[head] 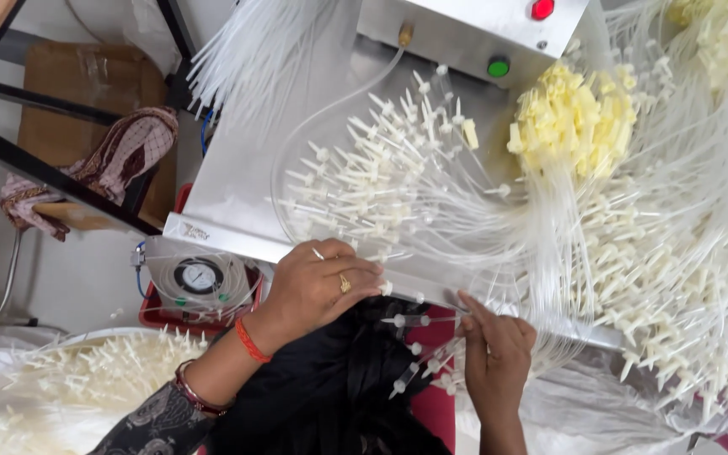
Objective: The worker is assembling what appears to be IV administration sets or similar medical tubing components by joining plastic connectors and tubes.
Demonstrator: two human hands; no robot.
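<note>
- Cloth [124,152]: patterned, draped over a dark frame, far left of the metal table [238,168].
- Bag [61,388]: clear, filled with white-tipped tubes, below the table's left corner.
- Gauge [199,275]: round dial under clear wrap, just beneath the table's front edge.
- Left hand [322,286]: rests on the table's front edge, fingers curled together and pressing on clear tubes [381,194]; rings on two fingers, red band at the wrist.
- Tubes: thin, clear, with white spiked tips, fanned across the table and hanging over its front edge.
- Right hand [499,354]: just below the table's front edge, fingers close together, tips touching hanging tube ends; whether it pinches one cannot be told.
- Green button [499,66], red button [542,8]: on the metal box at the table's back.
- Yellow caps [575,118]: bunched on tube ends, right of the box.
</note>
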